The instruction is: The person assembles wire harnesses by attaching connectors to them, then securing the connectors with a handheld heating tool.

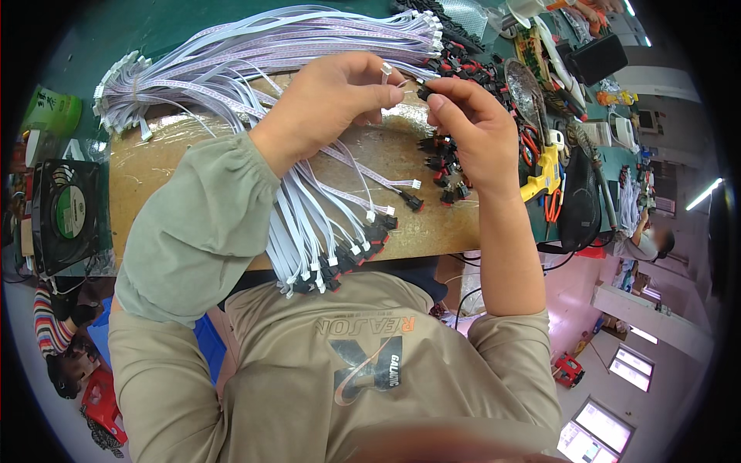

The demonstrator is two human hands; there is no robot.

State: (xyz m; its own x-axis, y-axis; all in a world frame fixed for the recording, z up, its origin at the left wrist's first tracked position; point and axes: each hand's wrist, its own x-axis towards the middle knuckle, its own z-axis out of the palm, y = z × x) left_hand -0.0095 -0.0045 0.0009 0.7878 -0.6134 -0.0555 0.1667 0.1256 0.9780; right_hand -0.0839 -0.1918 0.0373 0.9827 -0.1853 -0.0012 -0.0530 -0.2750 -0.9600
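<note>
Over a brown work board (177, 170), my left hand (324, 100) pinches a white ribbon cable close to its small white plug (387, 69). Thumb and forefinger of my right hand (482, 135) close on a small black switch (424, 92). The two fingertips are a short way apart, and thin wire ends show between them. Beyond my hands lies a thick bundle of white ribbon cables (255, 58). Below my left wrist, several cables with black-and-red switches (378, 231) at their ends hang over the near edge. More loose switches (448, 166) lie beside my right hand.
A heap of black-and-red switches (482, 73) lies at the far right. Nearby are a yellow glue gun (544, 174) and orange-handled pliers (553, 204). A black fan (69, 204) and a green tub (54, 108) stand left. Another person (644, 243) sits far right.
</note>
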